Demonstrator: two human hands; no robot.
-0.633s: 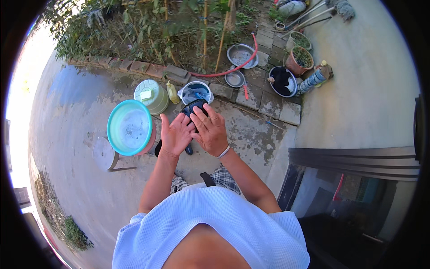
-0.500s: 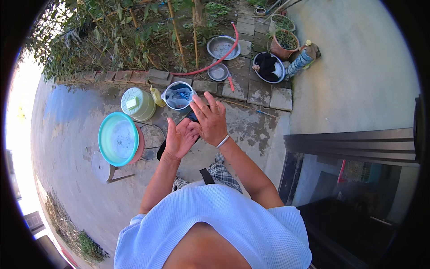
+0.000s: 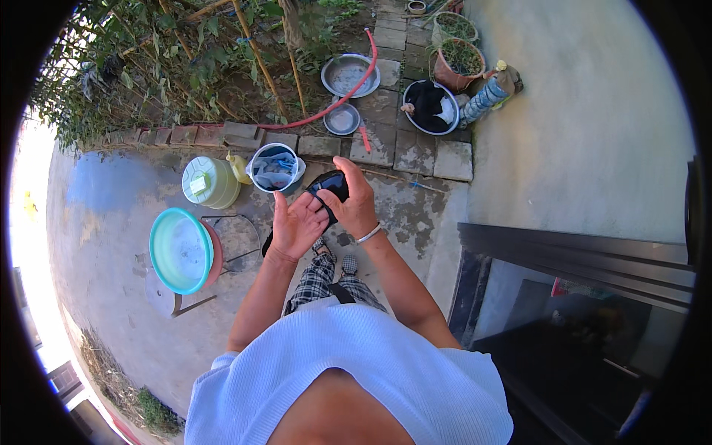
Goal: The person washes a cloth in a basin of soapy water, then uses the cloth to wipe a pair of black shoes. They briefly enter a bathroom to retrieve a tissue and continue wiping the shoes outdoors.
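My right hand, with a pale band at its wrist, grips a glossy black object between thumb and fingers. Its rounded end points away from me. I cannot make out what kind of thing it is. My left hand is palm up with thumb and fingers spread, its fingertips close to or against the black object. Whether they touch is unclear. Another black part shows beside the left wrist; the palm hides any link between the two. Just beyond stands a white bucket with blue cloth or plastic inside.
Left of the bucket are a yellowish bottle and a pale green lidded tub. Nearer stands a turquoise basin. Beyond the brick edging lie metal basins, a red hose and a basin with black cloth.
My right hand has drawn back from over the left fingers, and its fingers have closed, so the black object shows more. The view has shifted, moving the surroundings leftward.
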